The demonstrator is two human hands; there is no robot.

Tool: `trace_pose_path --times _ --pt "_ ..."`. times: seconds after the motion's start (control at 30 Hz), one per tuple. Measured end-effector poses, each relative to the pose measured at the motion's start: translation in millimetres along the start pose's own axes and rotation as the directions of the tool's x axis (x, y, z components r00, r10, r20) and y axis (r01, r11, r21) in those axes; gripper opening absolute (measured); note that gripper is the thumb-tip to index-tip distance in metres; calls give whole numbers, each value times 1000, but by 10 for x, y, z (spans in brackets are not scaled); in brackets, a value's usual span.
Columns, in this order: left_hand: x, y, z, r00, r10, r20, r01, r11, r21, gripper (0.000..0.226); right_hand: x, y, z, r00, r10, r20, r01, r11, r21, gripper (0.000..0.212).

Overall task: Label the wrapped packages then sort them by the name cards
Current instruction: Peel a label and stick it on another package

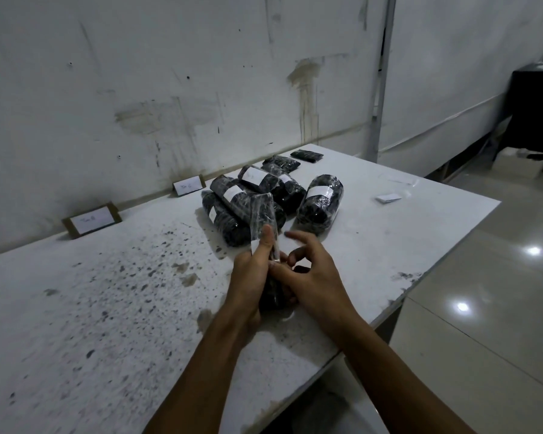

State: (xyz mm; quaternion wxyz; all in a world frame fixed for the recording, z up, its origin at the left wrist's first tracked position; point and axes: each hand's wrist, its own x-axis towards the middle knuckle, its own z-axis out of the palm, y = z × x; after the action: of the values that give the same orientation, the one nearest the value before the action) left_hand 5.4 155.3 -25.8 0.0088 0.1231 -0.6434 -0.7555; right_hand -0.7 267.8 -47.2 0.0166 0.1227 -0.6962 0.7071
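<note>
My left hand [248, 274] is gripping a black wrapped package [265, 223], thumb pressing its white label [257, 244]. My right hand [308, 277] is hovering loosely open. The label may be wrinkling if my thumb slides.

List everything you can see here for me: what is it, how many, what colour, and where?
wrapped packages: about seven, black in clear film, several with white labels, piled mid-table by the wall
flat packet: one, black, far end of the table
held package: one, black, clear-wrapped, between both hands
name cards: two, white on brown backing, leaning on the wall
label slips: small white stack, right side of the table
table: one, white, stained
left hand: grips the held package, thumb on its white label
right hand: at the package, fingers loosely curled
</note>
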Motion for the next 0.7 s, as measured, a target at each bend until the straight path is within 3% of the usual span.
trace_pose_path --times 0.07,0.13,0.27,0.43,0.57,0.7 --pt "-6 16 -16 1000 -25 12 25 999 -22 72 5 -20 -21 1000 -1 30 1 1000 2 71" --pt "8 26 -49 998 -53 13 54 997 -57 74 13 -22 -28 997 -20 78 21 1000 -10 79" --pt "10 22 -97 999 -40 28 39 998 40 79 38 7 -35 991 -49 125 57 997 -56 93" --pt "-16 41 -84 999 -43 27 41 994 103 79 104 38 -88 976 -79 204 100 990 -95 126" --pt "-51 102 -61 999 -44 5 43 988 146 71 250 -43 -166 960 -86 265 158 952 -263 150" --pt "-44 132 -39 996 -88 17 83 978 189 73 455 -96 -221 912 -85 401 215 932 -291 156"
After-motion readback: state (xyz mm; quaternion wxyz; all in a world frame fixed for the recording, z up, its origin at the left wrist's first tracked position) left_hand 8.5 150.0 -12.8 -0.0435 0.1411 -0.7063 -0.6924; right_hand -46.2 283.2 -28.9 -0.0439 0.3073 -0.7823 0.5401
